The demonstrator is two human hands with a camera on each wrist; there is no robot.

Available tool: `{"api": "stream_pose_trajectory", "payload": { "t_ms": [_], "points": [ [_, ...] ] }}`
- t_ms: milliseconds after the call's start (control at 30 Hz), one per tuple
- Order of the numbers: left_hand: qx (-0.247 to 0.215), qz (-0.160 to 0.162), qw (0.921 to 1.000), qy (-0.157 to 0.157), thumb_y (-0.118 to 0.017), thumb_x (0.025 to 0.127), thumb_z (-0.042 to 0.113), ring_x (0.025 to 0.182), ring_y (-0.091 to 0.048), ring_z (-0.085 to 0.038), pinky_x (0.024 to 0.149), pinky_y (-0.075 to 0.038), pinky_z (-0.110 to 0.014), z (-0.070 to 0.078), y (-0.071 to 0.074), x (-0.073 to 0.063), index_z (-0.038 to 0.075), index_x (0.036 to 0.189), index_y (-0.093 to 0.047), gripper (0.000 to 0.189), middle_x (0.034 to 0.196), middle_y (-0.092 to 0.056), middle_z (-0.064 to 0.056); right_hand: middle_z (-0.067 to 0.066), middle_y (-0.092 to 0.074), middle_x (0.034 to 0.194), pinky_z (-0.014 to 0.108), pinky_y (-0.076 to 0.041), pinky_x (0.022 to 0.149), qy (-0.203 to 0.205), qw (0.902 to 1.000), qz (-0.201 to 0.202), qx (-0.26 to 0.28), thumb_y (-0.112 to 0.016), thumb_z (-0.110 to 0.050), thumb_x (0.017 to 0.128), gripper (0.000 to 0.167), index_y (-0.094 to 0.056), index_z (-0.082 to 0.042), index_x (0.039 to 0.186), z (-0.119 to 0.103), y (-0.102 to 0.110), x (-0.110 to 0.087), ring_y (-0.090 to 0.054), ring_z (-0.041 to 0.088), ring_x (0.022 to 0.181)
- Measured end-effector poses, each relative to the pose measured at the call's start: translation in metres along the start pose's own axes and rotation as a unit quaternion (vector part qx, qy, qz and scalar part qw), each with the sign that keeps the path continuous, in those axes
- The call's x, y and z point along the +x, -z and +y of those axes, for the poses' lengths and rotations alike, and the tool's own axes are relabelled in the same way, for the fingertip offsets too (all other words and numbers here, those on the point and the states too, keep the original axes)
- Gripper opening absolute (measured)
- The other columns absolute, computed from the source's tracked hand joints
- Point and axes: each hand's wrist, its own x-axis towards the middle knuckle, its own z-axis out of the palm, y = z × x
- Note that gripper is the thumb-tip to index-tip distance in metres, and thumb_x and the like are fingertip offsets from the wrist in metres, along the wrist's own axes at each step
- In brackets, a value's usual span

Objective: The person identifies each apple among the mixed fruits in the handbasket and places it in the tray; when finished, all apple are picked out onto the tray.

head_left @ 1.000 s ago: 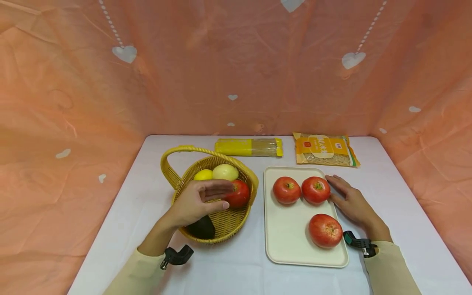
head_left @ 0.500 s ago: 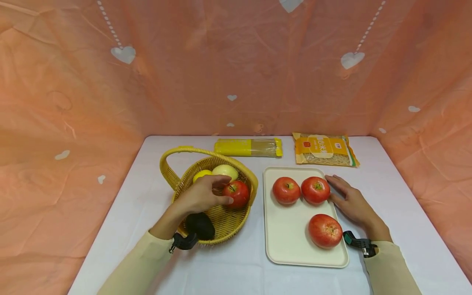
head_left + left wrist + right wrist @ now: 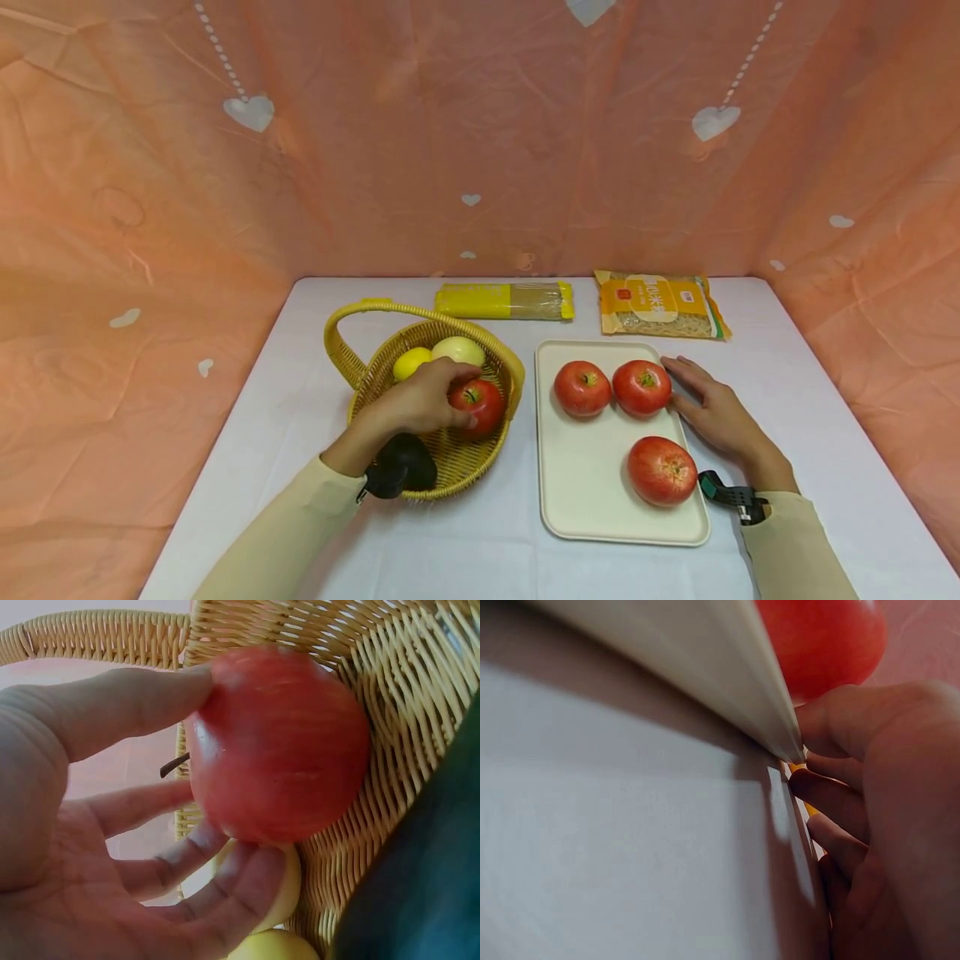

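Note:
My left hand (image 3: 420,398) reaches into a yellow wicker basket (image 3: 468,467) and grips a red apple (image 3: 482,410). In the left wrist view the thumb presses one side of the apple (image 3: 285,750), its stem toward the palm, and the other fingers lie along the opposite side. A lemon (image 3: 411,363), a pale round onion (image 3: 457,352) and a dark avocado (image 3: 422,465) share the basket. My right hand (image 3: 712,414) rests beside a cream tray (image 3: 577,500), its fingertips at the tray's right edge. The right wrist view has the thumb right at the rim (image 3: 772,712), fingers loosely bent.
Two red apples (image 3: 582,388) sit side by side in the far part of the tray, and another apple (image 3: 662,472) lies nearer. Behind are a yellow noodle packet (image 3: 502,301) and an orange bag of grain (image 3: 660,306). The basket's handle (image 3: 420,310) arches over its far side.
My left hand has moved in over the basket and closed around the apple, which has shifted slightly toward me. The right hand and tray stay put.

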Motion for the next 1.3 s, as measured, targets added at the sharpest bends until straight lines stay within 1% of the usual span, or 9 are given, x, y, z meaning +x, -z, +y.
{"api": "stream_pose_trajectory", "payload": {
  "t_ms": [167,400,500,633,733,800,967,1133,1300],
  "points": [
    [0.003,-0.017,0.9998,-0.002,-0.092,0.085,0.014,0.120,-0.064,-0.030,0.105,-0.059,-0.048,0.000,-0.004,-0.001,0.009,0.147,-0.065,0.068,0.138,-0.065,-0.016,0.028,-0.025,0.178,0.082,-0.021,0.124,-0.003,1.0000,0.001,0.000,-0.064,-0.023,0.109,0.066,-0.041,-0.012,0.170,0.001,0.000,0.000,-0.019,0.055,0.165],
    [0.023,-0.046,0.9987,-0.003,-0.095,0.083,0.014,0.123,-0.067,-0.029,0.108,-0.058,-0.051,0.001,-0.004,-0.003,0.013,0.155,-0.058,0.081,0.140,-0.068,-0.012,0.027,-0.024,0.179,0.082,-0.020,0.124,-0.003,1.0000,0.001,-0.001,-0.064,-0.026,0.110,0.066,-0.040,-0.013,0.170,0.002,0.000,0.000,-0.018,0.054,0.165],
    [0.030,-0.045,0.9985,-0.002,-0.096,0.082,0.018,0.121,-0.067,-0.028,0.105,-0.059,-0.049,-0.001,0.000,-0.005,0.013,0.155,-0.059,0.082,0.139,-0.069,-0.011,0.028,-0.024,0.178,0.082,-0.021,0.124,0.002,1.0000,0.001,-0.001,-0.063,-0.025,0.110,0.065,-0.040,-0.012,0.170,0.003,0.000,0.000,-0.019,0.055,0.165],
    [0.018,-0.030,0.9994,-0.004,-0.096,0.082,0.024,0.118,-0.068,-0.027,0.102,-0.061,-0.049,-0.006,0.005,-0.011,0.014,0.154,-0.060,0.081,0.138,-0.069,-0.010,0.028,-0.024,0.179,0.082,-0.021,0.124,-0.001,1.0000,0.000,0.000,-0.063,-0.025,0.110,0.065,-0.040,-0.013,0.170,0.003,0.000,-0.001,-0.019,0.055,0.164],
    [0.001,-0.017,0.9996,-0.024,-0.095,0.085,0.026,0.122,-0.066,-0.029,0.103,-0.060,-0.052,-0.008,0.008,-0.019,0.016,0.157,-0.057,0.082,0.144,-0.066,-0.010,0.027,-0.023,0.179,0.083,-0.020,0.124,-0.005,1.0000,-0.001,0.001,-0.063,-0.025,0.110,0.066,-0.040,-0.013,0.170,0.004,0.000,-0.001,-0.018,0.055,0.165],
    [-0.003,-0.007,0.9990,-0.045,-0.094,0.086,0.028,0.126,-0.065,-0.030,0.105,-0.060,-0.053,-0.009,0.009,-0.025,0.018,0.159,-0.056,0.083,0.148,-0.064,-0.009,0.028,-0.024,0.179,0.083,-0.020,0.124,-0.002,1.0000,-0.001,-0.001,-0.063,-0.025,0.110,0.066,-0.040,-0.013,0.170,0.004,0.000,-0.001,-0.018,0.055,0.165],
    [-0.026,0.034,0.9935,-0.105,-0.093,0.085,0.028,0.129,-0.063,-0.025,0.105,-0.059,-0.047,-0.007,0.011,-0.043,0.023,0.158,-0.058,0.082,0.148,-0.066,-0.003,0.028,-0.025,0.178,0.082,-0.021,0.124,0.003,1.0000,0.001,-0.003,-0.062,-0.023,0.110,0.065,-0.040,-0.012,0.170,0.005,0.000,-0.001,-0.019,0.055,0.165],
    [-0.082,0.065,0.9827,-0.153,-0.094,0.083,0.025,0.127,-0.067,-0.022,0.106,-0.061,-0.042,-0.003,0.013,-0.059,0.023,0.156,-0.061,0.080,0.145,-0.069,-0.001,0.028,-0.025,0.178,0.082,-0.020,0.124,0.004,1.0000,0.002,-0.003,-0.062,-0.023,0.110,0.065,-0.040,-0.012,0.170,0.005,0.000,-0.001,-0.019,0.055,0.165],
    [-0.176,0.052,0.9665,-0.179,-0.095,0.082,0.016,0.131,-0.066,-0.025,0.106,-0.061,-0.036,0.003,0.012,-0.068,0.015,0.155,-0.061,0.081,0.149,-0.066,-0.006,0.028,-0.024,0.179,0.083,-0.020,0.124,0.002,1.0000,0.000,-0.005,-0.062,-0.025,0.111,0.065,-0.039,-0.013,0.171,0.005,0.000,0.000,-0.018,0.055,0.165]
  ]
}}
